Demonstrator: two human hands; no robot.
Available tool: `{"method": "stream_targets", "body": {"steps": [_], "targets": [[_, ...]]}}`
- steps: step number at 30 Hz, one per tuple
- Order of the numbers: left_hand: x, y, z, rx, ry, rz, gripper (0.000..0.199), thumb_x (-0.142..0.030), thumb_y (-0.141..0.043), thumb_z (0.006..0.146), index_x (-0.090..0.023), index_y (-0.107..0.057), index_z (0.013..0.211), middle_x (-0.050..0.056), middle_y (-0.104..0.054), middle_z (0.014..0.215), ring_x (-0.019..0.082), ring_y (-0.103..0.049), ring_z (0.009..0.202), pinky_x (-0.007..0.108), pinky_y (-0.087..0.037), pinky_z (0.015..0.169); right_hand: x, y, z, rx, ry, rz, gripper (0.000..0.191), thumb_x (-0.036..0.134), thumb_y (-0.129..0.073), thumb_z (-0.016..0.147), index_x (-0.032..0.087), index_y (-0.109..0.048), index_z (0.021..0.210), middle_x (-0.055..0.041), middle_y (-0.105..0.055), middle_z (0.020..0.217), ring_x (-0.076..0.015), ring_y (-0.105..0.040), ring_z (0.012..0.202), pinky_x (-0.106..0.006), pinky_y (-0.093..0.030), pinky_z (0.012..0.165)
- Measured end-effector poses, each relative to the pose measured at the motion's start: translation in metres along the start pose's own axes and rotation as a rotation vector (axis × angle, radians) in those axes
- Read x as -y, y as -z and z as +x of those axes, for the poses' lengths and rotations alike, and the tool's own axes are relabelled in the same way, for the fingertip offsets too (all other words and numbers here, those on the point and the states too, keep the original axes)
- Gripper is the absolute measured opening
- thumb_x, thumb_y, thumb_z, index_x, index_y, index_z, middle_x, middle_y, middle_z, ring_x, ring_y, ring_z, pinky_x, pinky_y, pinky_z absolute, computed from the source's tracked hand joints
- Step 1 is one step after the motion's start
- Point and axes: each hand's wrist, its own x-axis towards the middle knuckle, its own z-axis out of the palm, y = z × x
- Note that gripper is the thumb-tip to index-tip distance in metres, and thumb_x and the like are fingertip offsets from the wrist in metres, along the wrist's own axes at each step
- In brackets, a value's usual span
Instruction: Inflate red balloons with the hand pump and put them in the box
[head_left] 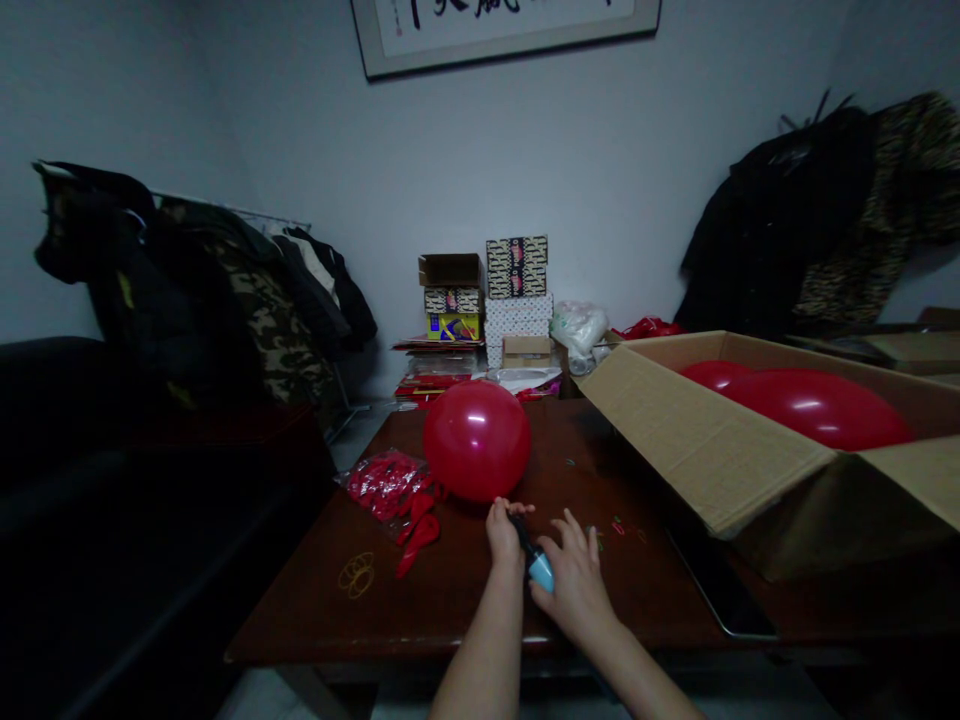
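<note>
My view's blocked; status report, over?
Left hand at base of red balloon; right hand, fingers spread, at blue-and-black device. Balloon inflated. Plastic bag alongside.

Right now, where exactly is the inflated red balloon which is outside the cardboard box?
In the head view, the round red balloon is near the middle, just beyond the left hand, with the clear plastic bag close on its left.

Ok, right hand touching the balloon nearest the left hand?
Apart. In the head view, brown tabletop shows between the right hand and that balloon.
</note>
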Motion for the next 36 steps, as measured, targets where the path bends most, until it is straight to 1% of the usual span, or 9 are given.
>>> {"method": "stream_targets", "body": {"steps": [8,12,15,17,21,26,29,32,36], "targets": [[-0.002,-0.006,0.0,-0.002,-0.013,0.031,0.032,-0.046,-0.06,0.068,-0.02,-0.043,0.062,-0.002,-0.057,0.047,0.017,-0.061,0.049,0.03,-0.044,0.062,-0.003,0.006,-0.003,-0.01,0.02,0.02,0.046,0.03,-0.057,0.062,0.022,-0.057,0.108,-0.0092,-0.041,0.133,-0.026,-0.011,0.135,-0.049,0.004,0.107],[-0.003,-0.005,0.003,-0.012,-0.001,0.033,0.03,-0.045,-0.058,0.068,-0.02,-0.043,0.065,0.0,-0.061,0.05,0.018,-0.062,0.052,0.028,-0.042,0.06,-0.001,0.012,-0.005,-0.027,0.028,0.036,0.045,0.03,-0.058,0.061,0.022,-0.058,0.105,-0.0093,-0.042,0.132,-0.0258,-0.013,0.135,-0.049,0.004,0.107],[-0.011,-0.001,0.011,-0.022,0.032,0.043,0.028,-0.043,-0.058,0.068,-0.02,-0.043,0.066,0.001,-0.063,0.052,0.017,-0.062,0.052,0.027,-0.04,0.058,-0.003,0.015,-0.011,-0.009,0.045,0.043,0.043,0.031,-0.059,0.061,0.021,-0.06,0.103,-0.0089,-0.043,0.131,-0.026,-0.014,0.134,-0.048,0.004,0.108],[-0.02,0.002,0.017,-0.033,0.037,0.014,0.028,-0.042,-0.057,0.068,-0.021,-0.039,0.063,0.0,-0.06,0.048,0.018,-0.063,0.054,0.028,-0.041,0.061,-0.007,0.015,-0.016,0.007,0.04,0.032,0.042,0.031,-0.058,0.061,0.021,-0.06,0.102,-0.0091,-0.044,0.131,-0.027,-0.016,0.134,-0.049,0.003,0.108],[-0.037,0.008,0.022,-0.002,0.053,0.053,0.027,-0.042,-0.056,0.069,-0.021,-0.039,0.064,0.003,-0.067,0.059,0.021,-0.066,0.065,0.032,-0.041,0.069,-0.021,0.007,-0.017,0.036,-0.09,0.033,0.04,0.035,-0.054,0.065,0.021,-0.06,0.103,-0.0096,-0.045,0.129,-0.0294,-0.02,0.132,-0.052,-0.004,0.107],[-0.04,0.017,0.01,0.041,0.095,0.154,0.028,-0.046,-0.055,0.071,-0.02,-0.044,0.067,0.006,-0.071,0.078,0.021,-0.067,0.079,0.036,-0.04,0.08,-0.031,-0.01,0.003,0.016,-0.221,0.027,0.041,0.041,-0.051,0.068,0.02,-0.061,0.102,-0.0118,-0.049,0.125,-0.0311,-0.026,0.129,-0.056,-0.011,0.104],[-0.034,0.023,-0.001,0.079,0.12,0.192,0.029,-0.047,-0.056,0.072,-0.019,-0.049,0.069,0.009,-0.069,0.096,0.023,-0.064,0.092,0.039,-0.039,0.085,-0.025,-0.021,0.021,-0.002,-0.258,0.013,0.043,0.043,-0.05,0.069,0.019,-0.062,0.102,-0.0128,-0.05,0.123,-0.0314,-0.027,0.128,-0.056,-0.011,0.103],[-0.028,0.029,-0.01,0.075,0.11,0.218,0.029,-0.047,-0.059,0.07,-0.019,-0.056,0.073,0.01,-0.065,0.109,0.021,-0.06,0.099,0.039,-0.04,0.087,-0.016,-0.032,0.038,-0.011,-0.286,-0.004,0.044,0.043,-0.05,0.069,0.016,-0.062,0.102,-0.0148,-0.051,0.122,-0.0322,-0.029,0.126,-0.056,-0.012,0.103],[-0.023,0.035,-0.018,0.071,0.109,0.273,0.033,-0.047,-0.064,0.067,-0.02,-0.065,0.086,0.011,-0.061,0.117,0.022,-0.055,0.105,0.038,-0.042,0.086,-0.009,-0.044,0.055,-0.024,-0.311,-0.025,0.048,0.045,-0.049,0.071,0.013,-0.061,0.103,-0.0169,-0.05,0.123,-0.0328,-0.029,0.126,-0.057,-0.011,0.102]]}}
